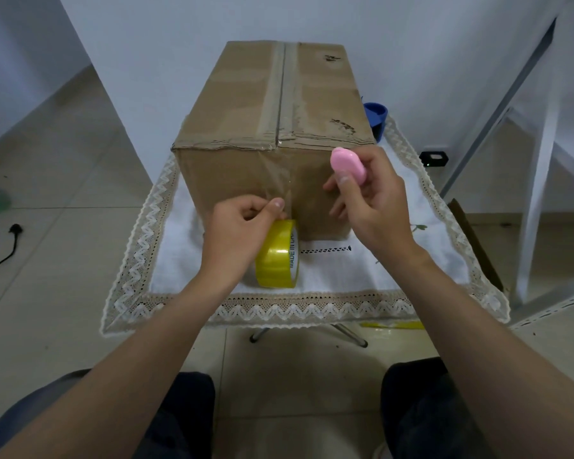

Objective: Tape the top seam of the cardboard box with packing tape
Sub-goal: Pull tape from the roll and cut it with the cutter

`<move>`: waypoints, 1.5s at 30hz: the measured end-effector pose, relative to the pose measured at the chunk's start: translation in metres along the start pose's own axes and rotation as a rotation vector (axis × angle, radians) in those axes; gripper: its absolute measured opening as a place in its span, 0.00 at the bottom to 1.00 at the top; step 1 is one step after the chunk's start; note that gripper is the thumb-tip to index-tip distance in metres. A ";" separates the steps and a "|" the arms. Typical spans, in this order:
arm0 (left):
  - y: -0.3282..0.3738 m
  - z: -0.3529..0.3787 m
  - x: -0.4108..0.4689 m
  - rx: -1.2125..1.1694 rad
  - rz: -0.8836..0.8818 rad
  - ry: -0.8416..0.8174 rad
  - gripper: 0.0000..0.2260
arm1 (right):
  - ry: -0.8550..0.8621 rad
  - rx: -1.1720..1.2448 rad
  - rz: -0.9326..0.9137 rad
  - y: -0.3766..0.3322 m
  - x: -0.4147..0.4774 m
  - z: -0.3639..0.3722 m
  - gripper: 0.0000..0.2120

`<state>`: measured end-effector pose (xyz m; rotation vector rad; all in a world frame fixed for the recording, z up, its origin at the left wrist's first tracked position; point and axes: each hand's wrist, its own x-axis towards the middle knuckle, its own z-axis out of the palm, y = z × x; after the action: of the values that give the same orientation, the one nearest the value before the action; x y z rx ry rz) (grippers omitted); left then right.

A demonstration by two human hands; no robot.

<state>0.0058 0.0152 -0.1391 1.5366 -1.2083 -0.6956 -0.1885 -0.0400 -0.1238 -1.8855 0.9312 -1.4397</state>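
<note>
Knees (179, 419): dark trousers, bottom edge.
Left hand (242, 223): pinches clear tape (279, 173) above yellow roll (277, 256), centre.
Right hand (371, 200): grips pink oval tool (348, 165), probably a cutter.
Cardboard box (246, 94): upper centre; top seam (280, 94) looks taped.
Remaining: likely cutting strip from roll.

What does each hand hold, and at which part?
The left hand pinches the clear tape strip just above the yellow roll. The right hand holds a small pink object by its lower end.
</note>
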 end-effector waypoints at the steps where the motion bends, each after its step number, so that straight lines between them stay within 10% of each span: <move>1: -0.001 0.002 -0.001 -0.017 0.002 -0.002 0.10 | -0.001 0.001 0.003 0.000 0.000 0.000 0.07; 15: -0.009 -0.001 -0.003 -0.155 -0.174 0.039 0.10 | -0.120 0.044 0.038 -0.003 -0.003 0.005 0.13; 27: -0.005 0.001 -0.012 -0.177 -0.249 -0.025 0.01 | -0.166 0.556 0.495 -0.019 -0.014 0.008 0.14; 45: 0.005 0.019 -0.018 -0.164 -0.247 -0.094 0.02 | -0.068 0.259 0.349 -0.007 -0.012 0.003 0.12</move>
<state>-0.0185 0.0248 -0.1434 1.5432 -1.0106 -1.0141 -0.1866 -0.0267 -0.1256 -1.4896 0.9370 -1.2131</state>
